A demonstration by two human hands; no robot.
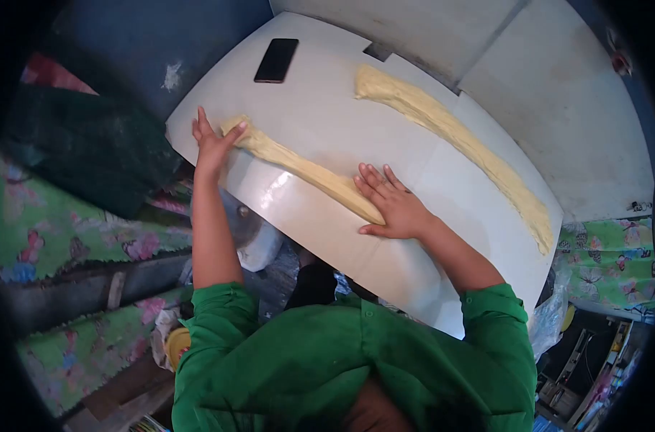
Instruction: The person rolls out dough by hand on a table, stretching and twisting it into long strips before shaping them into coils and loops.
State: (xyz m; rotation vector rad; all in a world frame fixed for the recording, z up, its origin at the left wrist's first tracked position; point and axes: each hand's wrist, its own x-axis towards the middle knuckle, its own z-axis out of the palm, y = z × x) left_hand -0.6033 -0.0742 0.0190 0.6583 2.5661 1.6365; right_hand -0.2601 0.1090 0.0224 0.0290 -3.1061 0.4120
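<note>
A long yellow strip of dough (306, 170) lies across the near part of the white table. My left hand (216, 144) is at its left end, thumb on the dough and fingers spread beyond it. Over the right end, my right hand (393, 205) rests with its fingers stretched out and the palm on or against the dough. Farther back, a second, longer strip of dough (450, 129) runs slantwise toward the table's right edge, with neither hand touching it.
The white table (320, 101) has a black phone (276, 60) near its back left. Walls border the far side. Green flowered cloth (90, 237) hangs at the left, below a dark cloth (90, 151). A shelf with assorted items (586, 360) stands at the lower right.
</note>
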